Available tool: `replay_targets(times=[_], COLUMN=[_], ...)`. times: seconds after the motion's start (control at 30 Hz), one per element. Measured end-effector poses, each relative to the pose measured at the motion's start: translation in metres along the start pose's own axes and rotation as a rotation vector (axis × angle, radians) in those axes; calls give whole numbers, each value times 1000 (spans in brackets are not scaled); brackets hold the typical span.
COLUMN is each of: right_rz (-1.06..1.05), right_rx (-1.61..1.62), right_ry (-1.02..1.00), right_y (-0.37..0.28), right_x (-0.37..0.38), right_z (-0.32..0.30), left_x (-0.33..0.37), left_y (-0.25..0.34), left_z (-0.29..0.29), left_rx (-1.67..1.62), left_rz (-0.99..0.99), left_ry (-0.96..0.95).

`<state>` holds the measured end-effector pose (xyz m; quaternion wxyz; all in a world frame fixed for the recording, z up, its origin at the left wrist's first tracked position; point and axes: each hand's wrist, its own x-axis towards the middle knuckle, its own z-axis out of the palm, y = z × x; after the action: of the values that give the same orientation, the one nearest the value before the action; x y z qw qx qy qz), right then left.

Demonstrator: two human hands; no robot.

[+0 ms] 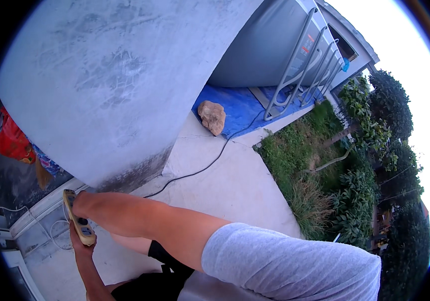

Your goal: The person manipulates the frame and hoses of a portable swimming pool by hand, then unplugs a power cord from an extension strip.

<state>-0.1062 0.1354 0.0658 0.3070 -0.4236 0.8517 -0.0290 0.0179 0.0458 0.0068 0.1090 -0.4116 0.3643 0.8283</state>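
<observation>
A long yellowish power strip (85, 231) with dark sockets is held at the lower left. My left hand (82, 249) is closed around its near end from below. Across the picture reaches my right arm in a grey short sleeve, and my right hand (80, 201) is bent in against the far half of the strip. Its fingers are mostly hidden, so what they pinch cannot be made out. A dark plug or socket (82, 220) shows on the strip beside that hand. White cord (52, 232) loops next to the strip.
A grey plastered wall (114, 90) stands ahead. Black cable (202, 169) runs over the pale concrete past a rock (211, 118) on a blue tarp (240, 108). Beyond is a grey metal-framed pool (260, 50). Grass and bushes (355, 210) lie right; a red bag (12, 140) left.
</observation>
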Motion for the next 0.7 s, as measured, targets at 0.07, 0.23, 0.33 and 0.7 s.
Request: replay_targets(times=[0.07,0.23,0.33,0.7], right_rz=[-22,-36,-64,29], right_rx=[-24,-27,-80,33], right_ry=[-4,-17,13,60], right_y=[2,1,3,9], right_x=[-1,-2,0,14], right_z=[-1,-4,0,9], left_x=[3,13,13,13], left_y=[0,-2,-2,-1], left_z=[0,-8,-5,2], left_rx=[-7,-12,-43,14], left_rz=[-12,-27,-36,-46], left_ry=[5,-7,-5,7])
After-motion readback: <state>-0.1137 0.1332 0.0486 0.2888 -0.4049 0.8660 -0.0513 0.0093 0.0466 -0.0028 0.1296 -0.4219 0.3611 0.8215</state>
